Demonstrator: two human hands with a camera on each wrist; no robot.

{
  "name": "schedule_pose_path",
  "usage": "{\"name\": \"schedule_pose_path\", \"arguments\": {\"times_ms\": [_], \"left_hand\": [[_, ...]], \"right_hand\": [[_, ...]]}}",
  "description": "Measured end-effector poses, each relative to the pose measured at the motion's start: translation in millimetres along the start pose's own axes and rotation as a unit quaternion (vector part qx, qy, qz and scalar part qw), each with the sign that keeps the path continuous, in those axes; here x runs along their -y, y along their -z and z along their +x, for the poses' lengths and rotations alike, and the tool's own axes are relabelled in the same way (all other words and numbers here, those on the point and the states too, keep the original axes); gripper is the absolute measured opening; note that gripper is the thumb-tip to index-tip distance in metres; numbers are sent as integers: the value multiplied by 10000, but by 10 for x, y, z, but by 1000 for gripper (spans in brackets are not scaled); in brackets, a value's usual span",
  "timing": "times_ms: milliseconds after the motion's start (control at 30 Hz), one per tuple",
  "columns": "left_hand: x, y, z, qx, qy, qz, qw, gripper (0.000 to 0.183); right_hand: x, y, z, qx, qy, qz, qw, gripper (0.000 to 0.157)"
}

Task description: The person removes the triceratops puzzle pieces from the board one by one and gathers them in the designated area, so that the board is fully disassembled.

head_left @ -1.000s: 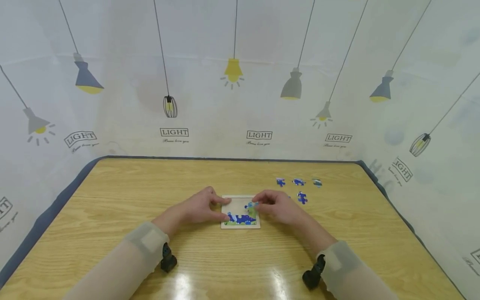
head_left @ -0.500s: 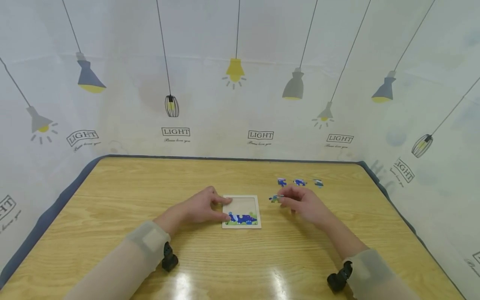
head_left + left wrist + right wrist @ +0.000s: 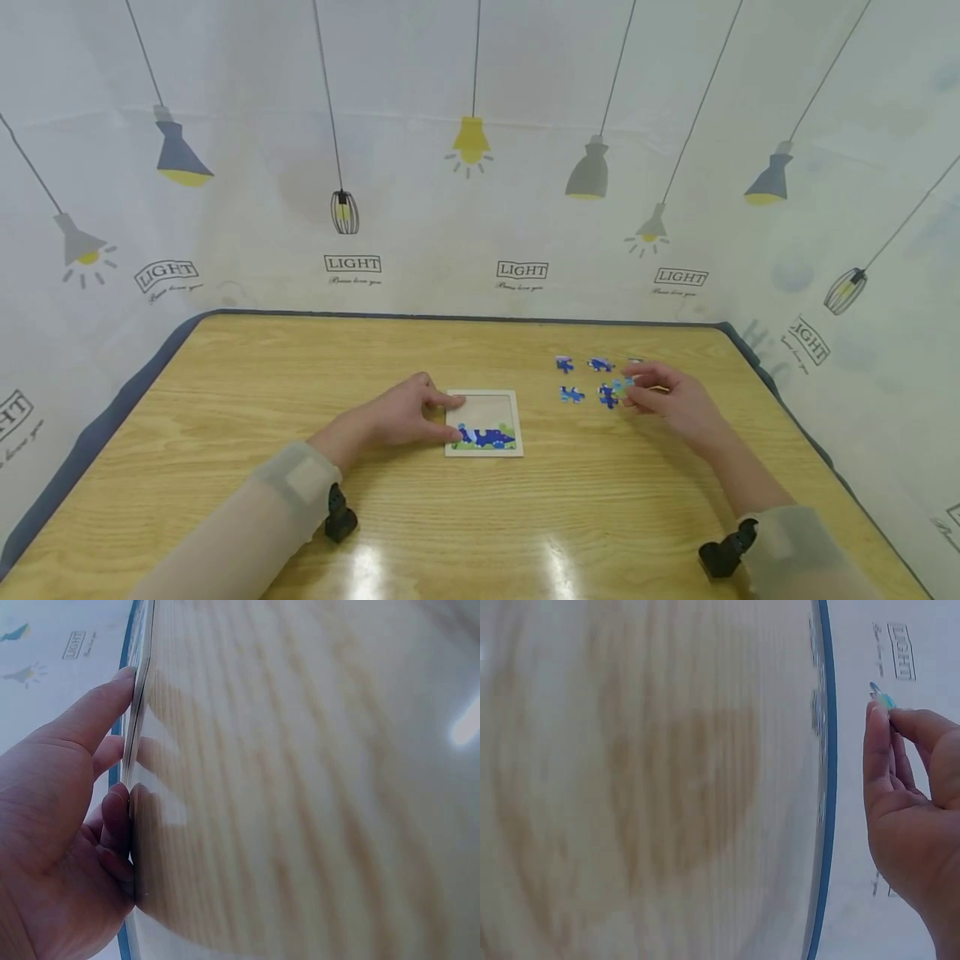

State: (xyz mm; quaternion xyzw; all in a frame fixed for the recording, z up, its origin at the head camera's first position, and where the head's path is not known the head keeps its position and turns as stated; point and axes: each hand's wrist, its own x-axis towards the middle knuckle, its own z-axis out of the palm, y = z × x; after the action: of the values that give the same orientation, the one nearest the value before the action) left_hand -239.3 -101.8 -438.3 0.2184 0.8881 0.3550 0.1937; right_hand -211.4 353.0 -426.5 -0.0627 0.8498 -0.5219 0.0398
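My left hand (image 3: pixel 407 412) rests at the left side of a small square puzzle tray (image 3: pixel 518 432), thumb and index finger spread and touching its border. Joined blue and green puzzle pieces (image 3: pixel 487 437) fill the tray's lower part, and bare board shows above them. To the right of it, my right hand (image 3: pixel 681 408) pinches a light blue and green puzzle piece (image 3: pixel 622 386) between thumb and fingertips. That piece (image 3: pixel 886 700) stands up from the fingertips in the right wrist view. In the head view it overlaps a dark blue piece (image 3: pixel 607 397).
Other loose pieces lie right of the tray: one blue-green piece (image 3: pixel 572 394), two mostly blue pieces (image 3: pixel 565 364) at the back, and one (image 3: pixel 636 360) partly hidden by my right hand. A printed cloth wall (image 3: pixel 435 292) borders the wooden table (image 3: pixel 360 350).
My right hand has moved from the tray rightward to the loose pieces, carrying the light blue and green piece out. A blue-green piece now shows uncovered. The left hand stays at the tray.
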Motion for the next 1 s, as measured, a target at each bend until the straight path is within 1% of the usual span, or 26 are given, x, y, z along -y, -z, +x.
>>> {"name": "schedule_pose_path", "arguments": {"times_ms": [67,167,267,367,433,500,567,767,867,1000], "left_hand": [[-5,-1,1,5,-10,19,10000,64],[-17,0,-2,5,-3,3,10000,63],[-27,3,-6,4,18,-6,10000,63],[-31,5,-8,11,55,-29,10000,63],[-29,5,-9,7,68,-28,10000,63],[-26,4,-11,3,66,-42,10000,63],[-23,-6,-8,2,54,-38,10000,63],[-14,-30,-8,-4,62,-100,9999,63],[-8,-31,-7,-17,65,-111,9999,63],[-2,-19,-4,-57,57,-43,10000,64]], "right_hand": [[-54,70,2,-126,-37,-43,9999,40],[-105,142,7,-222,-164,-271,9993,36],[-130,180,12,-186,-425,-723,9963,36],[-159,216,23,-178,-657,-1349,9885,37],[-179,241,31,-204,-734,-1750,9816,37],[-195,259,43,-233,-773,-2032,9758,38],[-216,275,49,-219,-803,-2093,9743,38],[-305,298,88,-50,-890,-2035,9750,41],[-338,322,94,-75,-911,-2087,9737,47],[-364,358,90,-46,-808,-2079,9748,53]]}}
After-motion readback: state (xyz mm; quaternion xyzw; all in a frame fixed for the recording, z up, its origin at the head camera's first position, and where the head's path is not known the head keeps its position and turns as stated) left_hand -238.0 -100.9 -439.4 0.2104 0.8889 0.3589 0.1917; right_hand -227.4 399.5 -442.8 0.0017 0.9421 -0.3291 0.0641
